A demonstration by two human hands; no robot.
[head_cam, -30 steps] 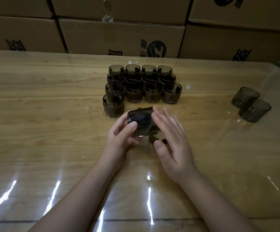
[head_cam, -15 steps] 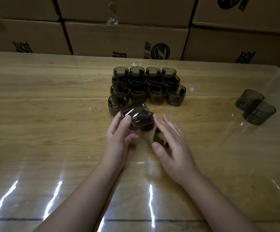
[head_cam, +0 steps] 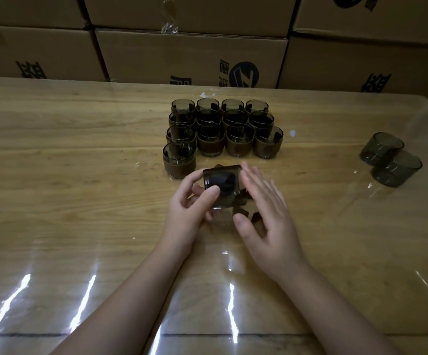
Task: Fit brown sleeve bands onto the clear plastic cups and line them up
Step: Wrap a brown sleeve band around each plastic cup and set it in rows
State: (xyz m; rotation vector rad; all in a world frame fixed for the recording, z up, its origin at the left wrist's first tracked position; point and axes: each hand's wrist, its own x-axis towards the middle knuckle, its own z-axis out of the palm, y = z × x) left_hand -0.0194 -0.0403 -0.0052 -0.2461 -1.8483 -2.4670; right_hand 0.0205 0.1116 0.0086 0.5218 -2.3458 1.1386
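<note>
My left hand (head_cam: pixel 189 208) grips a clear smoky cup (head_cam: pixel 221 185) tipped on its side, thumb across its mouth. My right hand (head_cam: pixel 266 213) lies beside it with straight fingers, palm toward the cup's right wall. Brown sleeve bands (head_cam: pixel 243 210) lie on the table partly hidden between my hands. Several banded cups (head_cam: pixel 223 126) stand in rows behind, and one more banded cup (head_cam: pixel 179 160) starts a front row at the left. Two bare cups (head_cam: pixel 390 160) stand far right.
Stacked cardboard boxes (head_cam: pixel 189 57) wall off the back edge of the wooden table (head_cam: pixel 67 175). A glossy clear sheet covers the tabletop and throws bright glare streaks near me.
My left hand has turned the cup from tilted up to lying with its mouth toward me. My right hand has risen from the bands to the cup's right side.
</note>
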